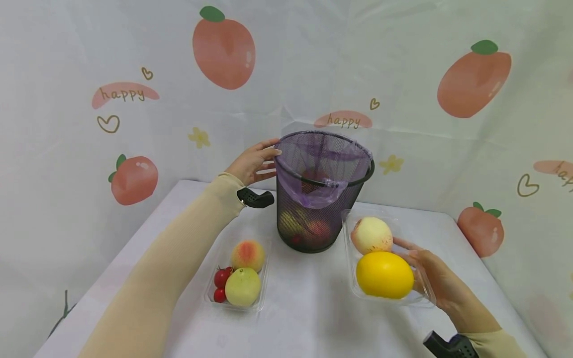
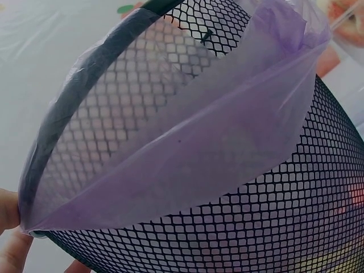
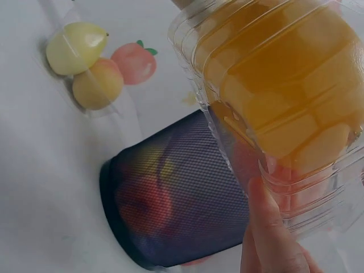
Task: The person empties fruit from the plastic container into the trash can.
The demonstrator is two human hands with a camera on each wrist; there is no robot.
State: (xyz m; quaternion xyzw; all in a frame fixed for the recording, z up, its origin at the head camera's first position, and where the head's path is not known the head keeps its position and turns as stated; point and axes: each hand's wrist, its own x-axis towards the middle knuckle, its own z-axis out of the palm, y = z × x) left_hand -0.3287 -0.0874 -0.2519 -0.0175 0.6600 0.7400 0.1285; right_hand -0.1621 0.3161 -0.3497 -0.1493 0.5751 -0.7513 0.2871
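My left hand (image 1: 256, 164) touches the left side of a black mesh wastebasket (image 1: 286, 199) near its rim, fingers extended; its fingertips (image 2: 8, 209) show beside the rim in the left wrist view. A purple plastic bag (image 1: 313, 196) lines the wastebasket and folds over its rim. Several fruits (image 1: 319, 227) show through the mesh. My right hand (image 1: 431, 276) grips the right side of a clear plastic box (image 1: 351, 278), tilted in front of the wastebasket. Inside it lie a pale peach-like fruit (image 1: 371, 235) and a smooth yellow oval fruit (image 1: 385, 275).
A second clear plastic box (image 1: 261, 301) stands on the white table (image 1: 295, 318), left of centre. It holds a peach (image 1: 247, 255), a yellow-green pear-like fruit (image 1: 242, 287) and two small red fruits (image 1: 222, 277). A fruit-printed white cloth (image 1: 286, 64) hangs behind.
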